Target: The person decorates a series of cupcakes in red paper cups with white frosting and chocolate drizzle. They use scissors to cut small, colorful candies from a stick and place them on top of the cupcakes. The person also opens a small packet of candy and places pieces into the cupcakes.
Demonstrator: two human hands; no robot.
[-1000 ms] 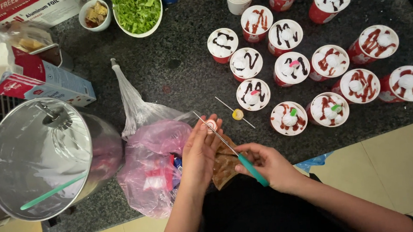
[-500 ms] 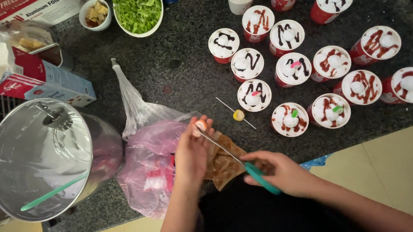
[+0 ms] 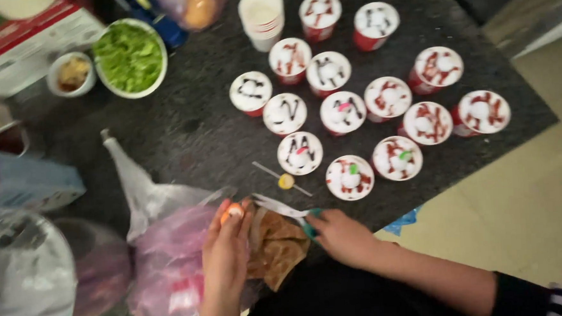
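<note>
The left hand (image 3: 225, 257) pinches a small orange sweet (image 3: 232, 212) between thumb and fingertips, closed on it, directly above the pink plastic bag (image 3: 171, 273). The right hand (image 3: 343, 235) is closed around the teal handles of a pair of scissors (image 3: 284, 209); the blades point from that grip toward the sweet, and their tips lie just beside it. The frame is blurred, so whether the blades are apart or together cannot be told.

Below both grips lies a crumpled brown wrapper (image 3: 276, 251), touching the bag's edge. Just beyond the scissor blades, a yellow lollipop (image 3: 286, 181) lies flat on the dark counter (image 3: 183, 131). Farther out from the right hand stand the dessert cups (image 3: 349, 177) — white cream with red or dark sauce — in close rows.

Procedure for the step in hand, as judged: keep the sweet pinched at its far end so fingertips stay clear of the blades; cut with short, controlled closures; hold the work over the wrapper — not over the cups — so any scrap falls there.
</note>
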